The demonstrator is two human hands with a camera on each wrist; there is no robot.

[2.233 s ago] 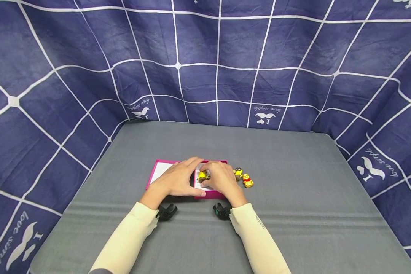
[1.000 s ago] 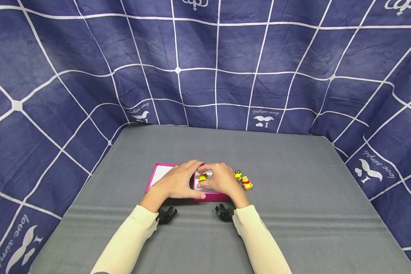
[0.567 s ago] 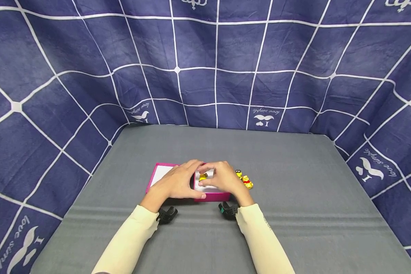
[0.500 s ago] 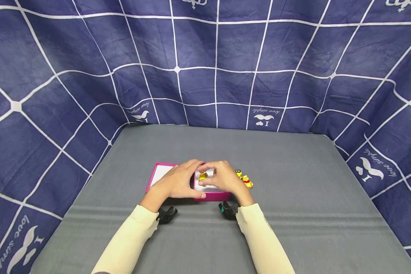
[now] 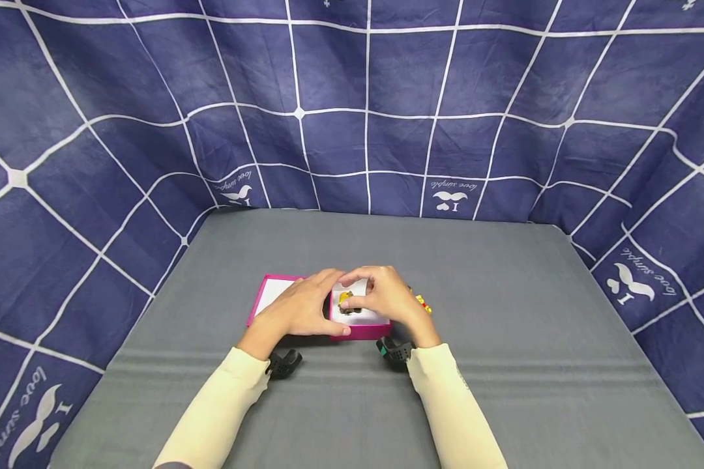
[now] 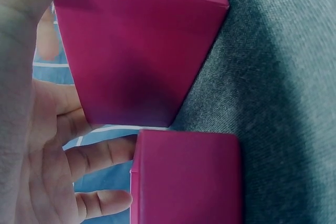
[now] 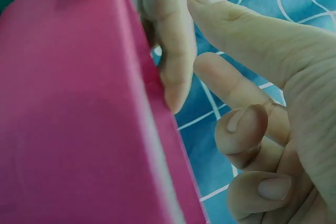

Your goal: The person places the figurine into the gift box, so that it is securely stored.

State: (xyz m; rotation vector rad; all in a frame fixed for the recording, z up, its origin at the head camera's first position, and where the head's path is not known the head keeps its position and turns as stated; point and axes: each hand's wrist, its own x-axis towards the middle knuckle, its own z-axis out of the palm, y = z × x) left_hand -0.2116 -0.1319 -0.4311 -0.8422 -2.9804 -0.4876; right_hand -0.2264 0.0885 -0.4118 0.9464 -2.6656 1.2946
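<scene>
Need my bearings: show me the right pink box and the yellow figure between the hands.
Right pink box (image 5: 367, 333), head view, front wall.
Yellow figure (image 5: 346, 296), head view, yellow part.

You wear cream fabric sleeves (image 5: 220, 397), with a magenta, white-lined cardboard box (image 5: 360, 333), a small yellow-and-brown toy figurine (image 5: 346, 297), a yellow-and-red toy figurine (image 5: 424, 303), a grey cloth-covered counter (image 5: 534, 312) and a navy fabric curtain (image 5: 399, 81) gridded in white, with white moustaches and hearts.

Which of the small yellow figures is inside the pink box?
The yellow-brown figure, by the thumb of the right hand: it alone shows in the pink box. The yellow-red figure is outside, on grey cloth, partly hidden behind that hand.
</scene>
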